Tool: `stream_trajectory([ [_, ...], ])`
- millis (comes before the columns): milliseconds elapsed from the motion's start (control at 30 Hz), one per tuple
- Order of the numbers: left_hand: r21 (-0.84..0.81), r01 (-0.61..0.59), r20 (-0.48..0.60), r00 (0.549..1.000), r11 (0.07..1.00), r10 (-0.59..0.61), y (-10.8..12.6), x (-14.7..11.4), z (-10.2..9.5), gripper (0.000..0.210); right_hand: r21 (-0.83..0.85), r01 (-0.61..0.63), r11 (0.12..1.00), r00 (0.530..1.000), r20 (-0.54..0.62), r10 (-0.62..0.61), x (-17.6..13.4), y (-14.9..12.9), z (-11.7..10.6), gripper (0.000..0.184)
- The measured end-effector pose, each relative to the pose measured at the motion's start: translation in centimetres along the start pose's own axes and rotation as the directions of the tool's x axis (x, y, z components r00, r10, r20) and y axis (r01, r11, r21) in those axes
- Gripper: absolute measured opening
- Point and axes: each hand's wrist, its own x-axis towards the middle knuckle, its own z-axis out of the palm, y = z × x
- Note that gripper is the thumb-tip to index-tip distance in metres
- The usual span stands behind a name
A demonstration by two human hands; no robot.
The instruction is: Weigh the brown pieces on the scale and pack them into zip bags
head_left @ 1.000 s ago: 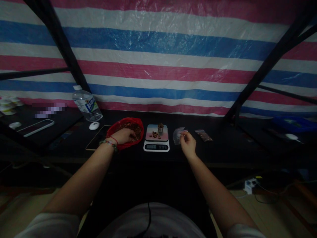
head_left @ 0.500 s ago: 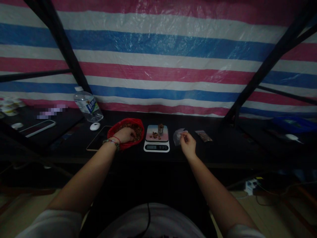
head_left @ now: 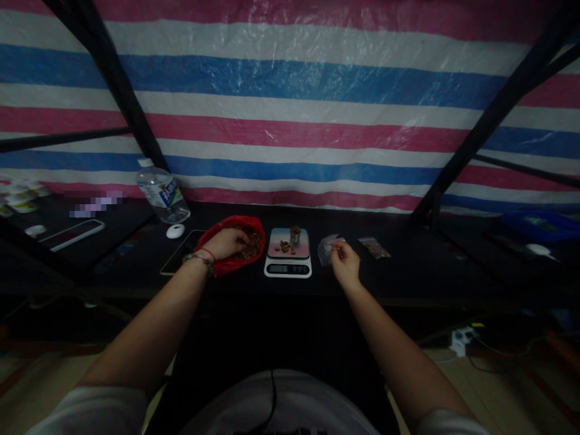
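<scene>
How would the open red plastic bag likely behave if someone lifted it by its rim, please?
The red plastic bag would probably sag, as its thin wall looks creased. Its loose brown pieces would likely shift as it moved, and could spill through the wide-open mouth if it tipped.

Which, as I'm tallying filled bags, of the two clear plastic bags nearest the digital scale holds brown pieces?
The farther bag, past the right hand: brown pieces show through; none show in the nearer bag that hand touches.
</scene>
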Motion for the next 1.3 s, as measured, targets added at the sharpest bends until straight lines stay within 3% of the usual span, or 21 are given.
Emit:
stream_trajectory([
  [167, -0.05, -0.162, -0.089, 0.984, 0.986, 0.157, 2.8, 0.4, -0.3, 0.029, -0.014, -0.002, 1.0, 1.0, 0.005, 0.002, 0.0, 0.0, 0.0, 0.021],
  [333, -0.017, -0.331, -0.067, 0.942, 0.943, 0.33, 7.3, 1.7, 0.0, 0.025, -0.002, 0.001, 1.0, 1.0, 0.0, -0.001, 0.0, 0.0, 0.0, 0.021],
  [467, 0.041, -0.381, -0.027, 0.924, 0.924, 0.382, 9.1, 3.2, 0.8, 0.022, -0.01, 0.016, 1.0, 1.0, 0.001, -0.016, 0.0, -0.2, -0.1, 0.02],
  [833, -0.033, -0.329, -0.052, 0.943, 0.944, 0.327, 8.5, 4.0, 1.9, 0.027, -0.005, 0.005, 1.0, 1.0, 0.001, -0.005, 0.1, -0.1, 0.1, 0.02],
  [933, -0.072, -0.318, -0.139, 0.942, 0.945, 0.307, 8.1, 3.8, 2.0, 0.027, -0.007, 0.018, 1.0, 1.0, -0.001, -0.018, 0.1, 0.0, 0.1, 0.019],
  [1067, -0.153, -0.306, -0.338, 0.91, 0.94, 0.241, 7.5, 2.9, 2.0, 0.022, -0.006, 0.035, 0.999, 0.999, 0.008, -0.035, 0.2, -1.0, -0.6, 0.017],
  [1200, -0.309, -0.327, -0.433, 0.884, 0.893, 0.174, 8.2, 0.6, 1.6, 0.03, 0.096, 0.158, 0.983, 0.978, 0.122, -0.169, 0.7, -4.2, -1.4, 0.011],
  [1300, -0.493, -0.439, -0.384, 0.885, 0.751, 0.265, 9.4, -1.2, 1.4, 0.048, 0.233, 0.214, 0.949, 0.91, 0.306, -0.281, 1.2, -7.4, -1.1, 0.012],
])
